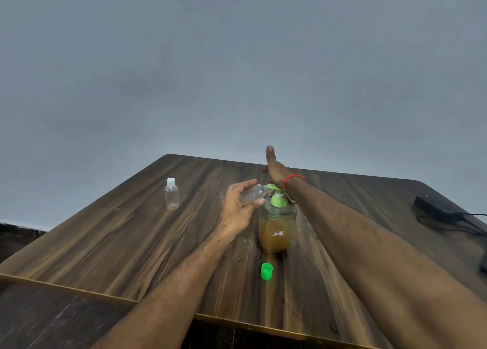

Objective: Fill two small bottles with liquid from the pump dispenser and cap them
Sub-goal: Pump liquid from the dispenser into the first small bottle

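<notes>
A pump dispenser [276, 230] with a green pump head and amber liquid stands mid-table. My left hand [237, 209] grips a small clear bottle [253, 193], tilted on its side with its mouth at the green spout. My right hand [274, 166] lies flat with straight fingers, its heel pressing on the pump head. A loose green cap [266, 271] lies on the table in front of the dispenser. A second small clear bottle [172, 194] with a white cap stands upright to the left, apart from both hands.
The wooden table [131, 243] ends at a near edge with dark floor below. A black power adapter [437, 210] with cable lies at the right edge. Small crumbs are scattered around the dispenser. A plain wall rises behind.
</notes>
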